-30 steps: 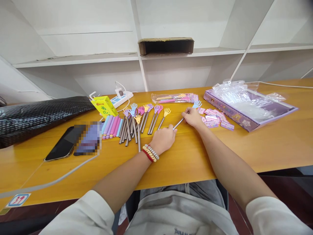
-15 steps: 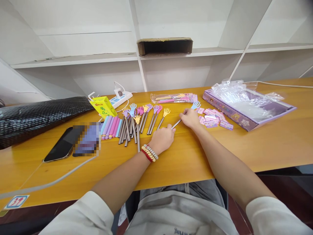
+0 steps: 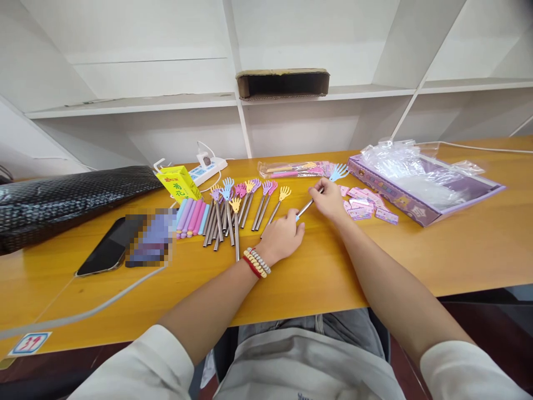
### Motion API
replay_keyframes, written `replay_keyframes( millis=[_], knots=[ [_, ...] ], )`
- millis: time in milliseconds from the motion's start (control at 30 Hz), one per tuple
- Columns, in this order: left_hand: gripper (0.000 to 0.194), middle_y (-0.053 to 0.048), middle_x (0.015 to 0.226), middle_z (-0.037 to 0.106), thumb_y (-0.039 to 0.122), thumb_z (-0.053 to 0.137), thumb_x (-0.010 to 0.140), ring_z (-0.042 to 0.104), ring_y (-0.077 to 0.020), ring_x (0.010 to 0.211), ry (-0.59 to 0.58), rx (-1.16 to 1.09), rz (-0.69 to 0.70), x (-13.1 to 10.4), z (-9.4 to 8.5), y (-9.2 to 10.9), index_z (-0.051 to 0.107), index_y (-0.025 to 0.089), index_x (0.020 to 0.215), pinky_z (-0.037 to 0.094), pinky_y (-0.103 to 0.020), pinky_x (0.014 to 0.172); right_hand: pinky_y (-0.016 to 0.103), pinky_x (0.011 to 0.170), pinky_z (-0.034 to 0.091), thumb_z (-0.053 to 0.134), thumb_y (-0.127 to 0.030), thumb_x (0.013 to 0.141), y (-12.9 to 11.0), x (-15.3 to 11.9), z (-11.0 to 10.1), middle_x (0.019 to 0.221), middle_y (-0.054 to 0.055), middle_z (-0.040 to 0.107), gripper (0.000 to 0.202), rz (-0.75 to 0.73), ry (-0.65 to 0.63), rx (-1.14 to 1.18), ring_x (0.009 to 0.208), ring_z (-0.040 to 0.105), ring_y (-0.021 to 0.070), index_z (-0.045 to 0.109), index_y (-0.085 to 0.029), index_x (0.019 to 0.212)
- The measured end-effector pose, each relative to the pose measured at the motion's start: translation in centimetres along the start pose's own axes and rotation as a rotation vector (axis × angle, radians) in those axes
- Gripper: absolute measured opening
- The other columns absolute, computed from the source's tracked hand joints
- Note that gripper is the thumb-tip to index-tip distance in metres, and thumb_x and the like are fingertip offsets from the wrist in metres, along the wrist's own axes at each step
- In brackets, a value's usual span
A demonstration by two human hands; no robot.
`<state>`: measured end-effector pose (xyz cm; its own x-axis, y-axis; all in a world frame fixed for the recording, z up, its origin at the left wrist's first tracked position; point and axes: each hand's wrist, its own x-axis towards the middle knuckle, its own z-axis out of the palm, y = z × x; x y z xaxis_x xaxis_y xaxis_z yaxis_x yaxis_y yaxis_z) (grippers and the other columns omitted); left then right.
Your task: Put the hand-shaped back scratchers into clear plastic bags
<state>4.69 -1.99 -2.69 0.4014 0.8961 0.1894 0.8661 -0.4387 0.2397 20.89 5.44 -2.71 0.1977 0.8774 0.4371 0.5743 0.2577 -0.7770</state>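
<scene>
A back scratcher [image 3: 340, 172] with a light-blue claw head and a metal rod spans both hands. My right hand [image 3: 328, 201] pinches its rod just below the claw. Closed around the lower end, my left hand [image 3: 282, 238] covers most of a light-blue handle; a sliver shows by the fingers. Left of that hand lie several metal rods [image 3: 220, 225] with claw heads in yellow, purple, pink and blue. Pastel handle tubes [image 3: 192, 215] are stacked beside them. Small pink printed cards [image 3: 361, 209] lie just beyond my right hand.
Clear bags fill a purple display box [image 3: 416, 204] at the right. A bagged set of scratchers [image 3: 291, 169] lies at the back. Leftward are a yellow carton [image 3: 178, 182], power strip [image 3: 210, 171], phone [image 3: 104, 250], black wrapped bundle [image 3: 75, 197] and a white cable [image 3: 95, 309].
The claw end has risen slightly and shifted right with my right hand. More rod shows between my hands, and a bit of blue handle now appears at my left fingers.
</scene>
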Motion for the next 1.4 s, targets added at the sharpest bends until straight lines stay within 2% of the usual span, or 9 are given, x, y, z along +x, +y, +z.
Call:
replay_keyframes(
  millis=[200, 333, 433, 567, 767, 900, 1033, 1200, 1400],
  knots=[
    [0.032, -0.008, 0.096, 0.063, 0.033, 0.029, 0.092, 0.06, -0.0208, 0.085, 0.116, -0.318, 0.072, 0.1, 0.1, 0.0, 0.04, 0.016, 0.117, 0.043, -0.031, 0.072, 0.024, 0.053, 0.037, 0.059, -0.023, 0.07, -2.0, -0.5, -0.3, 0.063, -0.005, 0.046, 0.014, -0.191, 0.1, 0.456, 0.054, 0.043, 0.0093, 0.045, -0.021, 0.072],
    [0.03, -0.006, 0.088, 0.06, 0.035, 0.032, 0.092, 0.058, -0.0188, 0.076, 0.199, -0.473, 0.106, 0.1, 0.4, 0.0, 0.042, 0.016, 0.112, 0.043, -0.03, 0.067, 0.025, 0.056, 0.044, 0.064, -0.027, 0.069, -4.1, -1.9, 0.4, 0.097, -0.002, 0.051, 0.036, -0.314, 0.128, 0.77, 0.066, 0.052, 0.0096, 0.041, -0.028, 0.096],
    [0.028, -0.008, 0.093, 0.058, 0.035, 0.033, 0.092, 0.057, -0.0182, 0.08, 0.301, -0.604, 0.13, 0.2, 0.6, 0.1, 0.041, 0.016, 0.111, 0.043, -0.03, 0.069, 0.028, 0.059, 0.048, 0.065, -0.035, 0.07, -5.7, -3.3, 1.1, 0.112, 0.001, 0.049, 0.053, -0.347, 0.113, 0.838, 0.075, 0.057, 0.0129, 0.032, -0.035, 0.111],
    [0.028, -0.01, 0.101, 0.055, 0.035, 0.033, 0.092, 0.056, -0.0174, 0.084, 0.37, -0.713, 0.161, 0.4, 0.5, 0.0, 0.037, 0.016, 0.112, 0.044, -0.031, 0.071, 0.031, 0.059, 0.049, 0.057, -0.046, 0.076, -7.3, -4.8, 1.7, 0.102, 0.001, 0.055, 0.053, -0.308, 0.021, 0.867, 0.072, 0.059, 0.0143, 0.029, -0.038, 0.12],
    [0.02, -0.001, 0.075, 0.052, 0.038, 0.032, 0.091, 0.051, -0.0143, 0.066, 0.189, -0.667, 0.133, 0.5, 0.1, 0.1, 0.042, 0.02, 0.092, 0.039, -0.027, 0.061, 0.022, 0.046, 0.039, 0.035, -0.052, 0.088, -7.6, -4.2, 0.9, 0.056, -0.005, 0.048, 0.03, -0.181, 0.194, 0.802, 0.048, 0.05, 0.009, 0.047, -0.025, 0.094],
    [0.02, 0.003, 0.065, 0.048, 0.037, 0.036, 0.089, 0.045, -0.0123, 0.057, 0.114, -0.638, 0.079, 0.5, 0.2, 0.2, 0.039, 0.021, 0.077, 0.034, -0.025, 0.055, 0.021, 0.042, 0.035, 0.034, -0.057, 0.086, -6.7, -3.2, 0.8, 0.044, -0.007, 0.04, 0.039, -0.143, 0.266, 0.748, 0.039, 0.041, 0.0076, 0.039, -0.022, 0.068],
    [0.019, 0.003, 0.063, 0.048, 0.035, 0.039, 0.087, 0.045, -0.012, 0.057, 0.085, -0.638, 0.035, 0.7, 0.4, 0.1, 0.04, 0.021, 0.074, 0.035, -0.024, 0.055, 0.022, 0.039, 0.034, 0.035, -0.063, 0.082, -6.2, -2.7, 1.1, 0.041, -0.007, 0.039, 0.046, -0.042, 0.186, 0.804, 0.037, 0.038, 0.0081, 0.035, -0.022, 0.061],
    [0.013, 0.001, 0.069, 0.054, 0.031, 0.042, 0.084, 0.049, -0.0127, 0.062, 0.071, -0.639, 0.06, 0.9, 0.6, -0.1, 0.045, 0.02, 0.078, 0.038, -0.025, 0.059, 0.023, 0.035, 0.031, 0.043, -0.063, 0.078, -6.8, -3.1, 1.2, 0.036, -0.007, 0.028, 0.051, 0.188, -0.003, 1.091, 0.034, 0.036, 0.0089, 0.026, -0.022, 0.053],
    [0.011, 0.001, 0.069, 0.055, 0.029, 0.043, 0.083, 0.05, -0.013, 0.062, 0.063, -0.569, 0.065, 1.1, 0.8, -0.3, 0.048, 0.019, 0.08, 0.039, -0.025, 0.059, 0.021, 0.032, 0.027, 0.058, -0.045, 0.072, -6.5, -3.3, 1.2, 0.037, -0.006, 0.028, 0.051, 0.392, -0.219, 1.243, 0.037, 0.038, 0.0092, 0.02, -0.02, 0.049]
  ],
)
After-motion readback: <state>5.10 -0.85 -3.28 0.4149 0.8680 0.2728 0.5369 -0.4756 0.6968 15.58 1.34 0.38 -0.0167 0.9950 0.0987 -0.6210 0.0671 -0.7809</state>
